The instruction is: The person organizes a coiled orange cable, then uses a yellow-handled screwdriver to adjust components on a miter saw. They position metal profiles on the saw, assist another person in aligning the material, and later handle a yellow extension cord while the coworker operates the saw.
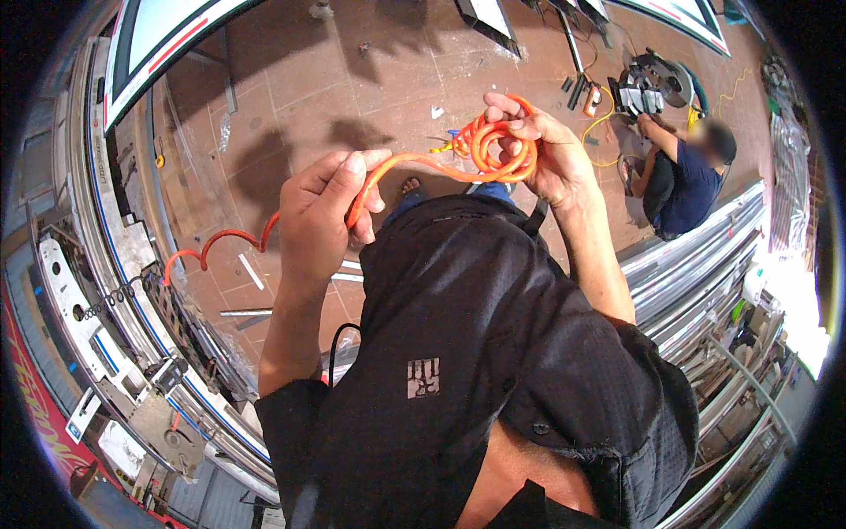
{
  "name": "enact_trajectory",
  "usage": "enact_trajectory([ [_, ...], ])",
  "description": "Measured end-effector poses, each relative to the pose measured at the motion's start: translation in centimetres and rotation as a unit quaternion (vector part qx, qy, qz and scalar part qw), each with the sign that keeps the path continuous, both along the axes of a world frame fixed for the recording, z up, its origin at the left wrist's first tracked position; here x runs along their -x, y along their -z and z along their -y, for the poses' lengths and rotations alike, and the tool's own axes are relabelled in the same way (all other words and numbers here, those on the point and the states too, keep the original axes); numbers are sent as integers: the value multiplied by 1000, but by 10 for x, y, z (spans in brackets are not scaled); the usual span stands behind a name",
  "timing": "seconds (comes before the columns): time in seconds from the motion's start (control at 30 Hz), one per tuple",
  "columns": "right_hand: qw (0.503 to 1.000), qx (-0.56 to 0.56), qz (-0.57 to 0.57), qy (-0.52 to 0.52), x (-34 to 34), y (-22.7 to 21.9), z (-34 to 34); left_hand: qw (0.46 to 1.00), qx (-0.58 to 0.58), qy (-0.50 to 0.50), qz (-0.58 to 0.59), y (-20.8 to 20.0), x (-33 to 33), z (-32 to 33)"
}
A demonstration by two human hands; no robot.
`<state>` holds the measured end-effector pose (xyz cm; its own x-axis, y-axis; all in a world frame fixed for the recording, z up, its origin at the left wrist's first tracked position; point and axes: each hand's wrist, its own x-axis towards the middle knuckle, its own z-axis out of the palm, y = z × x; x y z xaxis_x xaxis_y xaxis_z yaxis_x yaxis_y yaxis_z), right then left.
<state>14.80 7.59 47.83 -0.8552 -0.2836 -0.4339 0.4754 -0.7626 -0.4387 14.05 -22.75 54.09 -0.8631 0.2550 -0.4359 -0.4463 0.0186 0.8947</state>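
Note:
An orange coiled hose (407, 161) stretches between my hands in front of my chest. My right hand (551, 150) grips several gathered loops of it, with the thumb and fingers closed around the bundle. Pinched in my left hand (328, 198) is the stretch of hose leading away from those loops. From there the hose runs on in loose waves to the left, down toward the long machine. Beside the loops, a small blue and yellow end piece shows, partly hidden by the hose.
A long metal machine bed (132, 264) lines the left side. At the right, a person (692, 176) crouches by a cut-off saw (656, 84), near a yellow cord. Metal profiles (705, 238) lie stacked behind that person. Framed panels (163, 44) stand at the far edge of the tiled floor.

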Motion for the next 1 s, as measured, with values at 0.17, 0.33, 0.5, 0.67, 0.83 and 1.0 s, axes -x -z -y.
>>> enact_trajectory([
  [0.17,999,-23,-37,-3,0,-5,0,993,83,26,-85,3,-2,-2],
  [0.33,993,-95,-64,10,-1,-19,9,958,161,75,-225,12,0,-10],
  [0.5,990,-119,-75,8,0,-28,14,919,183,105,-333,16,6,-17],
  [0.67,991,-112,-75,2,4,-29,15,902,222,126,-349,15,11,-24],
  [0.83,987,-144,-63,7,7,-30,18,878,240,120,-396,16,16,-29],
  [1.0,987,-148,-64,-1,10,-31,21,875,247,131,-396,17,19,-30],
])
